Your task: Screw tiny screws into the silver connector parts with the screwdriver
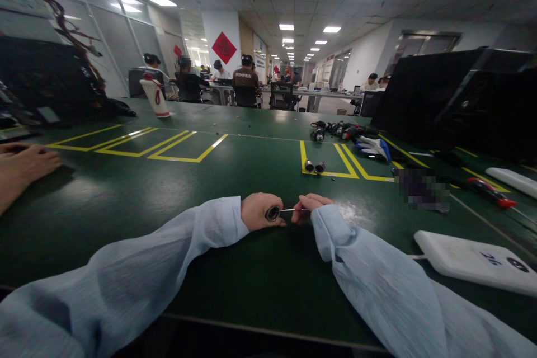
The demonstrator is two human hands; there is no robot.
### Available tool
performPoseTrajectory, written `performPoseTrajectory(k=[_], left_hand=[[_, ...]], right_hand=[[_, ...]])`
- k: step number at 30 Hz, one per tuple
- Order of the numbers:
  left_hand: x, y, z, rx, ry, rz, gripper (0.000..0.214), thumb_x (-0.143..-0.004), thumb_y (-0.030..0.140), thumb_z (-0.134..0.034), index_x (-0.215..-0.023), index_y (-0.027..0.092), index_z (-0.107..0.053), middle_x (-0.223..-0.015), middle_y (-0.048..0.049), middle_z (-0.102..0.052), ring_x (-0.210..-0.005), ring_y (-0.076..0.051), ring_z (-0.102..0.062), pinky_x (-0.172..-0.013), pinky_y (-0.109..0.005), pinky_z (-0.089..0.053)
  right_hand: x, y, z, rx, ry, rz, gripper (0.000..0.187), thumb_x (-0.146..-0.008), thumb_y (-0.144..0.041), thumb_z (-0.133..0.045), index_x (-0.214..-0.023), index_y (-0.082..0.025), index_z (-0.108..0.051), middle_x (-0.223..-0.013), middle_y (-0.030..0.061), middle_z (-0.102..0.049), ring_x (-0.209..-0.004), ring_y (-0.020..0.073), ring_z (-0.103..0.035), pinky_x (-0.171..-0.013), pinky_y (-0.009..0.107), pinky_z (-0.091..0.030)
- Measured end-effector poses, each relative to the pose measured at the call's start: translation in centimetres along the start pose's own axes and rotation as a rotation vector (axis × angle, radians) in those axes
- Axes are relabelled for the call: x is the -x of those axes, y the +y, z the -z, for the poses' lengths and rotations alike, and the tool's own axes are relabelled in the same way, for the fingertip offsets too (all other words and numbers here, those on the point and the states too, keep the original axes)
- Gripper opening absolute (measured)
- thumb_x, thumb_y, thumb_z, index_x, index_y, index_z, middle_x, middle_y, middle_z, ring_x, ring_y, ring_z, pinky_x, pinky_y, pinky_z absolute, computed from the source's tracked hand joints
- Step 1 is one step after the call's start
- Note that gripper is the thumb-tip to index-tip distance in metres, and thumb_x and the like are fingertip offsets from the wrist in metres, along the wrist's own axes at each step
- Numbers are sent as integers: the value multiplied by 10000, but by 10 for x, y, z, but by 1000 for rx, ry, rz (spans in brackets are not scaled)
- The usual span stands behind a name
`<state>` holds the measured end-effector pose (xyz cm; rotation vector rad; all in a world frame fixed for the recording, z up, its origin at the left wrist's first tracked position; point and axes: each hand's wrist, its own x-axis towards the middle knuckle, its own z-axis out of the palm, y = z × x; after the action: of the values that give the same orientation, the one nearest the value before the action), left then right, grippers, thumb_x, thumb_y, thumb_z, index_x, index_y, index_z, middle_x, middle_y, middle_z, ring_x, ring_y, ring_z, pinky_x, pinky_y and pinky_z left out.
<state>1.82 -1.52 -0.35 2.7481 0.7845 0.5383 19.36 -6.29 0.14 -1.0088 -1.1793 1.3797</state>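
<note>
My left hand (259, 211) is closed round a small round metal connector (272, 213), its open end facing me, low over the green table (235, 268). My right hand (309, 206) pinches a thin metal tool (289, 211) whose tip reaches the connector. Both arms wear pale blue sleeves. Two similar metal connectors (314, 166) lie a little beyond my hands, inside a yellow-taped box.
Another person's hand (23, 168) rests at the left edge. A pile of connectors and gloves (356, 137) lies at the back right, with a red-handled screwdriver (489, 192), white devices (474, 260) and black monitors (453, 95) on the right. A white bottle (155, 98) stands far left. People sit at far desks.
</note>
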Motion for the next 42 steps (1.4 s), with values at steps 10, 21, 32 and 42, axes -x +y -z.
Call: performPoseTrajectory(k=[10, 21, 32, 42], left_hand=[[-1, 2, 0, 1, 24, 38, 265, -664, 385, -623, -637, 142, -520, -579, 31, -497, -521, -76, -453, -482, -181, -326], [-1, 0, 0, 45, 42, 21, 256, -659, 368, -631, -643, 141, -514, -590, 28, -505, -529, -76, -464, -496, -182, -349], [-1, 0, -1, 60, 33, 35, 236, -672, 353, -610, -641, 140, -513, -594, 22, -507, -529, -79, -460, -488, -185, -341], [-1, 1, 1, 187, 79, 13, 236, -663, 329, -625, -639, 131, -500, -590, 31, -482, -526, -69, -447, -496, -181, -350]], right_hand=[[6, 4, -5, 76, 75, 144, 254, -701, -352, -553, -532, -163, -568, -444, 3, -598, -413, 97, -514, -459, 228, -412], [-3, 3, -2, -93, 28, -58, 247, -614, -367, -612, -511, -150, -558, -419, 11, -602, -372, 105, -526, -418, 229, -416], [11, 1, -9, 118, 79, 176, 274, -686, -399, -584, -542, -166, -578, -465, 13, -611, -449, 108, -539, -484, 243, -450], [6, 1, -3, -2, 9, 104, 256, -686, -381, -581, -546, -167, -569, -462, 9, -612, -431, 109, -535, -478, 248, -440]])
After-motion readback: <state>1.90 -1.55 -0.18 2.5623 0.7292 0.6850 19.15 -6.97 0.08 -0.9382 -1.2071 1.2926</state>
